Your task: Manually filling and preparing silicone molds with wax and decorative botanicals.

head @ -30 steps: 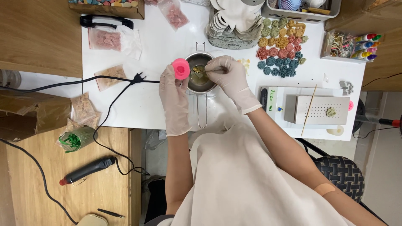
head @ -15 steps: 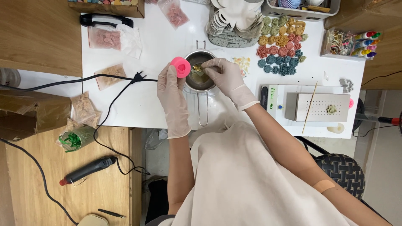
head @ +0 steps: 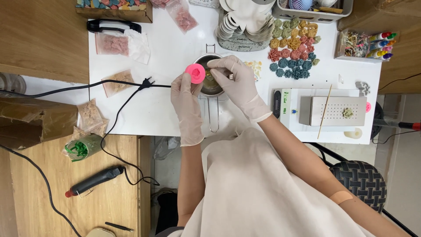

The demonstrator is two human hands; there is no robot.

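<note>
My left hand, in a white glove, holds a small round pink mould at the left rim of a small metal pot. The pot has a long wire handle pointing toward me and holds a yellowish melted substance. Gloved too, my right hand reaches over the pot with its fingertips pinched above the contents; whether they hold anything is hidden. Both hands almost touch over the pot.
Coloured flower-shaped pieces lie at the back right beside stacked white moulds. A scale and a perforated metal box with a wooden stick sit to the right. A black cable with plug crosses the white table. Plastic bags lie left.
Both hands stay over the pot. The pink mould has shifted slightly toward the pot's rim, and my right hand's fingers have moved a little over the contents.
</note>
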